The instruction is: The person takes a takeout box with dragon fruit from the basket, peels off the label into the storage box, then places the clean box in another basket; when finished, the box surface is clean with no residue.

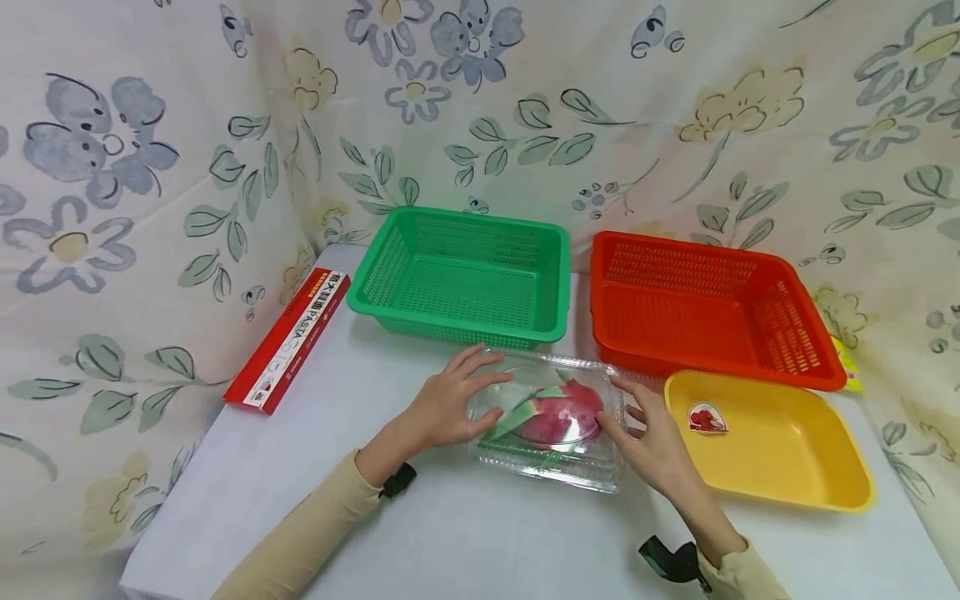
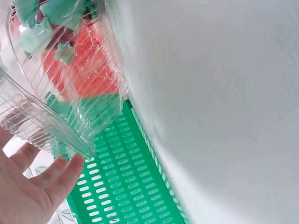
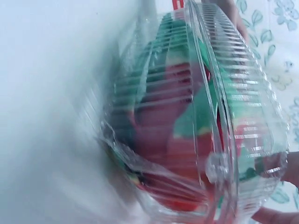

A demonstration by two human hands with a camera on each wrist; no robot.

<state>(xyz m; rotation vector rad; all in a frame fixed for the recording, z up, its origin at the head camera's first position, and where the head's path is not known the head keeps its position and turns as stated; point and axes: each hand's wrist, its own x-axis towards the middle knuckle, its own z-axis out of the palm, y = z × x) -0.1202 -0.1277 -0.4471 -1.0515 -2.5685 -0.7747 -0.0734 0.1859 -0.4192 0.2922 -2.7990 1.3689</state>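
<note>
A clear plastic clamshell box (image 1: 547, 467), with its lid down over the base, lies in front of the green basket. Through the plastic I see a pink-red dragon fruit (image 1: 558, 417) with green leafy tips. At the box's left end is my left hand (image 1: 442, 408), fingers spread and fairly straight; in the left wrist view its fingertips (image 2: 77, 165) meet the plastic rim. My right hand (image 1: 652, 433) holds the right end, thumb over the lid and fingers bent along the side. The right wrist view shows the ridged side and seam of the box (image 3: 205, 116) close up.
Behind stand a green basket (image 1: 468, 321) and a red basket (image 1: 667, 321). A yellow tray (image 1: 772, 450) with a fruit sticker sits to the right. At the left lies a red pasta box (image 1: 288, 342). A yellow packet (image 1: 847, 367) shows partly behind the red basket.
</note>
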